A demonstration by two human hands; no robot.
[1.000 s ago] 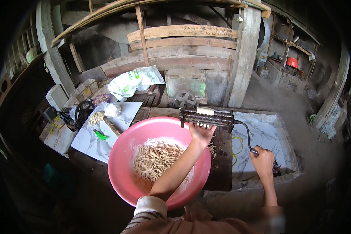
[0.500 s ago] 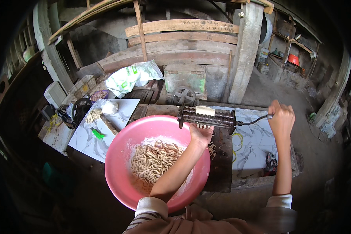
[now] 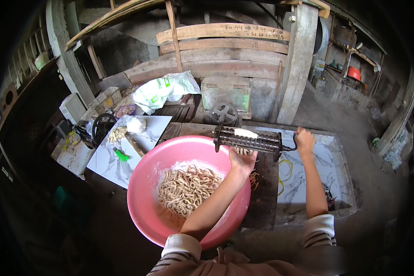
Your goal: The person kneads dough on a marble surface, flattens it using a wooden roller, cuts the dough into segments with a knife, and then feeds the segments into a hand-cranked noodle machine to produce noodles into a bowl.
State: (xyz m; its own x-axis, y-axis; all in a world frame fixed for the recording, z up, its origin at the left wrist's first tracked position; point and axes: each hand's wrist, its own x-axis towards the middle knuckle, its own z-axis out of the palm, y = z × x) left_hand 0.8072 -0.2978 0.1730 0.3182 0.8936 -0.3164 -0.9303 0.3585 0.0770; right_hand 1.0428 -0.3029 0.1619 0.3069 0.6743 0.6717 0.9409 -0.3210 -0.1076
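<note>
A dark metal hand-cranked roller dough cutter (image 3: 267, 143) stands beyond the pink basin's far right side. A pale piece of dough (image 3: 246, 133) lies on its rollers, and cut dough strips (image 3: 242, 151) hang out underneath. My left hand (image 3: 242, 162) is under the rollers, palm up and open, right at these strips; its fingertips are partly hidden. My right hand (image 3: 304, 141) is closed round the crank handle (image 3: 287, 148) at the cutter's right end. Below my left forearm, the pink basin (image 3: 140, 184) holds a floury heap of curled dough strips (image 3: 184, 188).
Left of the basin, a marbled board (image 3: 108, 163) carries a green-handled tool (image 3: 121, 155), a wooden rolling pin (image 3: 134, 144), dough scraps (image 3: 118, 134) and a white bag (image 3: 136, 124). At right, a marbled tabletop (image 3: 303, 184) holds yellow cord (image 3: 284, 172). A concrete pillar (image 3: 300, 69) rises behind.
My right hand has swung the crank inward, closer to the cutter. The dough on the rollers shows less. My left hand stays under the cutter, and the whole view has shifted slightly.
</note>
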